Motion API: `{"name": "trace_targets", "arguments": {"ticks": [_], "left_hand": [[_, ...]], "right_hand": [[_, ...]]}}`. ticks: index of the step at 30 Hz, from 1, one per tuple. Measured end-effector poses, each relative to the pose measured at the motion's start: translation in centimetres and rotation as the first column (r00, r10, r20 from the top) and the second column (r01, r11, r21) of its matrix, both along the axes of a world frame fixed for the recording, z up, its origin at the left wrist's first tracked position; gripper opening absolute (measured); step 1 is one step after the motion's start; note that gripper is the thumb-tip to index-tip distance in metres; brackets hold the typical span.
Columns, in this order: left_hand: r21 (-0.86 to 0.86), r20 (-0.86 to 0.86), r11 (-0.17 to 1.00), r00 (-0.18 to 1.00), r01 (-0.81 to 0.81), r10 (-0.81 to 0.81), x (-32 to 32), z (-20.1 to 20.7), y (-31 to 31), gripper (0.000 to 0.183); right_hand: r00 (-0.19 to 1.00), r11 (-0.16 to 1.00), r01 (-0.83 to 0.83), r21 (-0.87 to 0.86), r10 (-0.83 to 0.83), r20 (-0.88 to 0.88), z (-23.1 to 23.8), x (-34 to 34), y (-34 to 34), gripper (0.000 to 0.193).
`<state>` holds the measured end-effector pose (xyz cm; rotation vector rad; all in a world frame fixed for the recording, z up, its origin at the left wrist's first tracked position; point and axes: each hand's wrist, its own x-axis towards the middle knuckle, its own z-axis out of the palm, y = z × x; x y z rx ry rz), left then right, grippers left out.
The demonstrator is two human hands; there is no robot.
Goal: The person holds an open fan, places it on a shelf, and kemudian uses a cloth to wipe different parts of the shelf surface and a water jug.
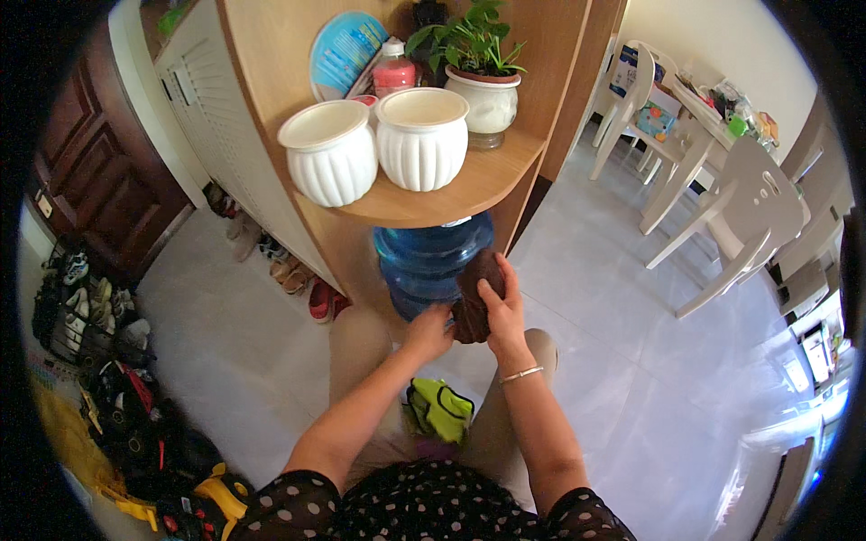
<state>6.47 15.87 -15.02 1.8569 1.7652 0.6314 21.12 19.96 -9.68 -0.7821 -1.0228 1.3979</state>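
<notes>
My right hand (505, 311) grips a dark brown, elongated thing (473, 293), its thumb laid over the front and its fingers behind. The thing has a creased, dull surface and is held upright; I cannot tell its exact kind. At its lower left edge, my left hand (431, 334) is closed against it, the fingertips partly hidden. Just beyond both hands stands a large blue water bottle (424, 257), under the curved shelf. A lime-green fabric item (440, 410) with black trim lies on my lap between my forearms.
Two white ribbed pots (421, 149) stand near the edge of the wooden shelf (397, 212), with a potted plant (483, 95) and a pink-filled bottle (393, 72) behind. Red shoes (323, 300) sit left of my knees. Toys (162, 451) crowd the lower left; white chairs (744, 212) are at right.
</notes>
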Motion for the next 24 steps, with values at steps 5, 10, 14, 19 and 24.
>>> {"name": "trace_targets", "arguments": {"ticks": [5, 10, 14, 19, 24], "left_hand": [[-0.259, -0.216, 0.940, 0.935, 0.221, -0.280, 2.0, -4.0, -1.9, 0.050], [0.304, -0.029, 0.949, 0.995, -0.079, 0.092, -3.4, -1.1, 1.8, 0.047], [0.485, -0.279, 0.862, 0.908, -0.147, 0.312, -6.1, 2.8, 6.8, 0.054], [0.320, -0.188, 0.936, 0.958, -0.148, 0.216, -7.0, 2.7, 9.7, 0.056], [0.379, -0.238, 0.919, 0.949, -0.105, 0.207, -7.0, 0.5, 11.0, 0.058]], "right_hand": [[0.897, 0.961, 0.099, 0.259, -0.199, 0.395, -4.3, -0.6, 7.8, 0.054], [0.727, 0.875, 0.114, 0.470, -0.396, 0.561, -4.8, -2.3, 11.6, 0.053], [0.514, 0.866, 0.145, 0.478, -0.479, 0.712, -6.0, -2.1, 14.4, 0.048], [0.651, 0.945, 0.170, 0.280, -0.321, 0.688, -8.8, -0.1, 19.1, 0.046], [0.939, 0.942, 0.127, -0.310, -0.013, 0.344, -11.7, 1.7, 20.4, 0.049]]}}
